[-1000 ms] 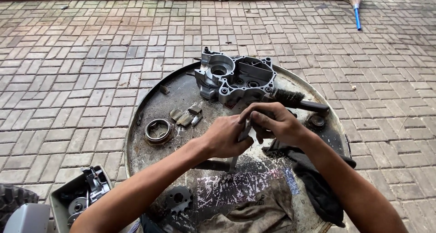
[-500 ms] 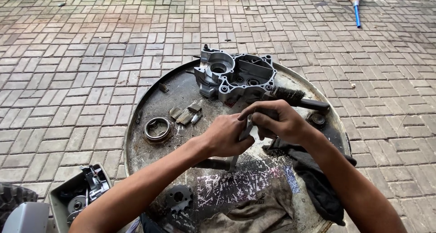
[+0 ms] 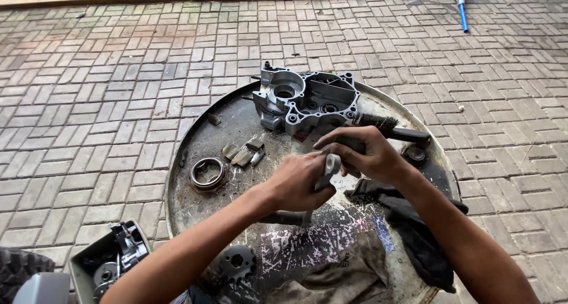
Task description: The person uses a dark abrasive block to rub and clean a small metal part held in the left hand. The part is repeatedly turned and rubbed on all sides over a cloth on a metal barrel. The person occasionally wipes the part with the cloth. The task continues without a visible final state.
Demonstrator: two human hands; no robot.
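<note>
We see no packages, signs or screens. The one label-like thing is a worn printed patch (image 3: 322, 245) on the round metal surface (image 3: 195, 144), at about six o'clock: white, flaked and scratched, with a small bluish corner.

both hands (image 3: 302, 182) (image 3: 367, 156) gripping small grey metal part (image 3: 329, 168) above round tray (image 3: 201, 132).

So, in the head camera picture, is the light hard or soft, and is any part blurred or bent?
Head view: the light is soft daylight with no hard shadows or glare; the round metal tray and the engine casing are sharp; the left hand and right hand look slightly soft; the brick lines bend a little near the edges, a wide-lens effect.
</note>
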